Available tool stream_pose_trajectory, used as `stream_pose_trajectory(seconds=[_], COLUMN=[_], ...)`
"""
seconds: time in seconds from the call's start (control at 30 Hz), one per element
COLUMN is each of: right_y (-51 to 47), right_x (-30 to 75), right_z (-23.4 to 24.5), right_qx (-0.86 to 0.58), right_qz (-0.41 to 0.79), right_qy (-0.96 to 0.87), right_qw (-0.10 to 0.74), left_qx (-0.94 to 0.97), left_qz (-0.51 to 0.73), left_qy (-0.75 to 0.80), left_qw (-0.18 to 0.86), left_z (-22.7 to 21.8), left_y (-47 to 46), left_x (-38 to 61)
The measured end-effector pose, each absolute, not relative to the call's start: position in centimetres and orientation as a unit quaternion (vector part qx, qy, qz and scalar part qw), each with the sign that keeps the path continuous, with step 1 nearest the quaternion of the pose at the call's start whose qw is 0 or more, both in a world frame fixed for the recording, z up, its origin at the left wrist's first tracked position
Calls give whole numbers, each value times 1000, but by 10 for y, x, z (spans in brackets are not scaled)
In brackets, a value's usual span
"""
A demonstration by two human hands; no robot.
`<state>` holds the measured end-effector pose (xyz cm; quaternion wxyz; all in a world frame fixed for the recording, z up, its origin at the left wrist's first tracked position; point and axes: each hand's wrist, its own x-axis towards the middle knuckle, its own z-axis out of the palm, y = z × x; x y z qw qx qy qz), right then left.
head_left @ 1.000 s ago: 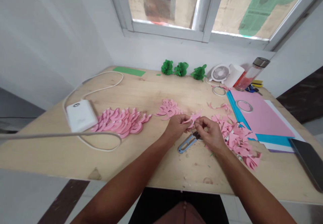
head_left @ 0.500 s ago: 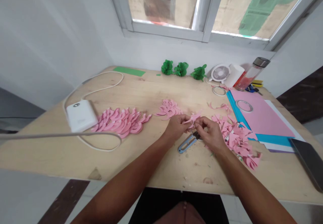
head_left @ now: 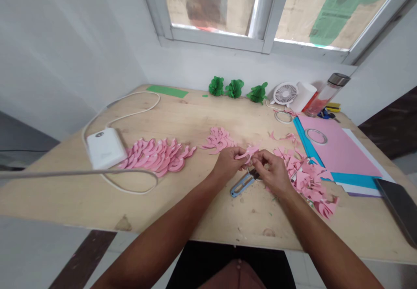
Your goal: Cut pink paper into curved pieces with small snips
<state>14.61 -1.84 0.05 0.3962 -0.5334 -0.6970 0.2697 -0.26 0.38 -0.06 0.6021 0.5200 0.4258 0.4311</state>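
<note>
Between my hands is a pink paper cutout, raised a little over the table. My left hand pinches its left side. The fingers of my right hand are closed on its right side; the fingertips are partly hidden. Under my hands lies a blue-handled thread snipper, its blades partly covered by my right hand. A small pile of curved pink paper pieces sits just beyond my left hand. To the right of my right hand spreads a heap of pink paper scraps.
Overlapping pink cutouts lie at left beside a white power bank with a looped cable. Green paper shapes, a small fan and a bottle line the wall. Coloured sheets and a phone are at right.
Both hands stay in nearly the same place, still closed on the pink cutout. The whole view has shifted very slightly; nothing on the table has visibly moved.
</note>
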Motion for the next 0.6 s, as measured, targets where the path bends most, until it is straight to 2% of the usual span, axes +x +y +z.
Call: stream_pose_trajectory(seconds=[0.6], right_y=[-17], right_x=[146], right_z=[-1], right_qx=[-542], right_qz=[245], right_qy=[-699], right_qw=[397], left_qx=[526], left_qz=[430], left_qy=[427], left_qw=[597], left_z=[-1], left_y=[4], left_x=[-3])
